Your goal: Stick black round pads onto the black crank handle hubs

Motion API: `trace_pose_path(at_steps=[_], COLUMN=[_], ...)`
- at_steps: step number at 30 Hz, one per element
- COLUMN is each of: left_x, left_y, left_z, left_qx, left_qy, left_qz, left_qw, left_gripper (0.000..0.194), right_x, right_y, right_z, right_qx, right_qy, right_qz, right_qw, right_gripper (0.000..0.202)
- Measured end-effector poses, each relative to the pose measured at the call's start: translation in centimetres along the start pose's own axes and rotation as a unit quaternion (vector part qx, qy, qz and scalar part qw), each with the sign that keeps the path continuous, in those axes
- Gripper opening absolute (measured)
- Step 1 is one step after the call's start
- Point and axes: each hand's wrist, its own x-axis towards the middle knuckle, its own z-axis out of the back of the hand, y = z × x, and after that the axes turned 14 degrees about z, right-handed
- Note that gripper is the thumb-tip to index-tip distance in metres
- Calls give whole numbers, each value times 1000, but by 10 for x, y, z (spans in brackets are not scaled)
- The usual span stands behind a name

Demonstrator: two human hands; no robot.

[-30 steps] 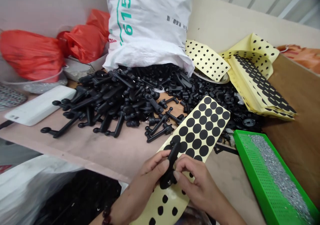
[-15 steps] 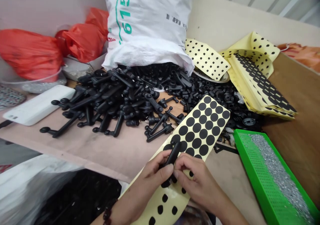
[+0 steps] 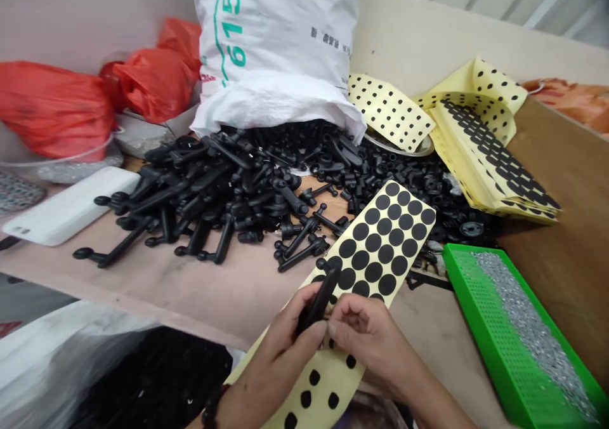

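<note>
My left hand (image 3: 273,359) is wrapped round a black plastic arm (image 3: 318,303) with a small ball-like knob at its upper end, tilted upward. Right beside it, my right hand (image 3: 375,340) is closed in a pinch, its thumb close to the left thumb. Anything between those right fingertips is too small or hidden to make out. Both hands are over a pale yellow sticker sheet (image 3: 329,362). Large black round stickers cover its far half, and small black dots mark its near part.
Black plastic arms (image 3: 204,188) lie heaped below a white sack (image 3: 280,42). More sticker sheets (image 3: 485,162) are stacked at right, above a green tray (image 3: 495,327) of small metal pieces. A white case (image 3: 71,207) and red bags (image 3: 52,112) are on the left.
The black arm has shifted slightly in my left hand, and its lower end is now more covered by the hand. My right hand stays pinched beside it. The view has moved a little.
</note>
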Motion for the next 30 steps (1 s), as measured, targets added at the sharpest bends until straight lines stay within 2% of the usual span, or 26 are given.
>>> trace_pose_path(at_steps=[3,6,10,12,13,15,17,19,21,24,27,30], left_x=[-2,-1,1,1,1,1,0,-1,-3,-6,-7,-4], left_y=[1,2,-4,-9,-11,-15,-16,-15,-13,-12,-13,-14], left_z=[1,-1,-4,-4,-4,-4,-4,-4,-2,3,7,10], left_qx=[-22,-129,-304,-334,-336,-325,-294,-259,-252,-276,-270,-240], left_qy=[-10,7,47,65,74,95,114,127,122,99,95,74], left_qz=[1,38,111,117,118,125,137,147,140,95,61,46], left_qw=[1000,991,945,933,932,933,939,946,950,951,956,967], left_gripper=[33,35,34,30,28,24,24,25,27,35,41,39], right_x=[0,-1,-4,-3,-2,2,8,13,16,15,11,6], right_y=[-5,-8,-6,-1,1,7,10,10,8,1,-4,-3], right_z=[-4,-7,-6,-1,1,7,13,17,19,19,18,14], right_qx=[43,60,68,46,15,-75,-142,-148,-103,-36,-45,-75], right_qy=[-10,2,48,10,-28,-95,-76,-38,-45,-84,-61,-8], right_qz=[0,16,40,69,94,155,197,213,208,166,142,121], right_qw=[999,998,996,996,995,981,967,965,972,982,987,990], right_gripper=[32,36,26,17,16,27,32,19,4,6,15,14])
